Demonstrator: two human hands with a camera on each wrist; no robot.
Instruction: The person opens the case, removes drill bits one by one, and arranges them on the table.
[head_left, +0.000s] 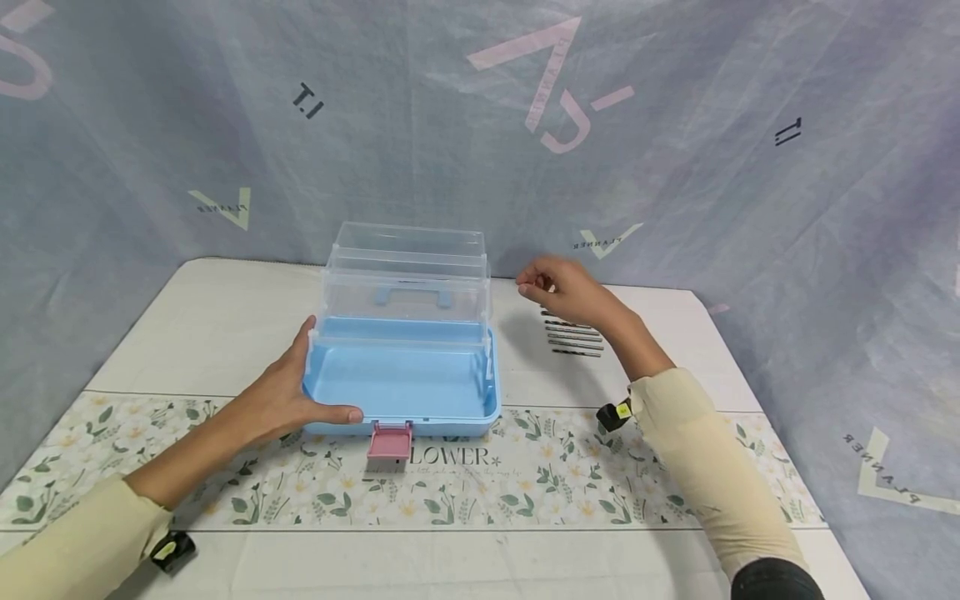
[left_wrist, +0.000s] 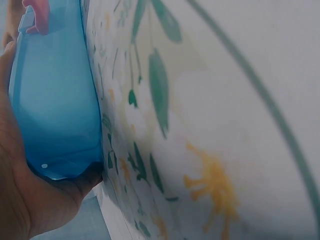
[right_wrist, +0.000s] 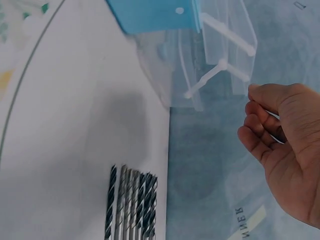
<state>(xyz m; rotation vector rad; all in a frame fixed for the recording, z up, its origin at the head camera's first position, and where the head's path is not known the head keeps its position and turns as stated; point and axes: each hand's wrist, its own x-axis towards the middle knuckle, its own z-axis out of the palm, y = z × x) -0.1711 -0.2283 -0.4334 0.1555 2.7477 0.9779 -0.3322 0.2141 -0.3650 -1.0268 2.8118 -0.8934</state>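
Note:
A light-blue plastic storage box [head_left: 397, 379] stands with its clear lid [head_left: 408, 250] raised at the back; its inside shows bare blue plastic. My left hand [head_left: 288, 396] grips the box's left end, thumb along the front rim and fingers against the side. In the left wrist view, this hand [left_wrist: 45, 195] wraps the corner of the blue wall [left_wrist: 60, 100]. My right hand [head_left: 566, 287] hovers right of the lid, fingers loosely curled and holding nothing. Below it lie several drill bits [head_left: 573, 337] in a row, some partly hidden by the hand.
A pink latch [head_left: 390, 442] hangs down at the box's front. The box and bits rest on a white table [head_left: 255, 333] with a flower-patterned band [head_left: 525, 492]. A grey-blue cloth backdrop [head_left: 375, 125] rises behind the table.

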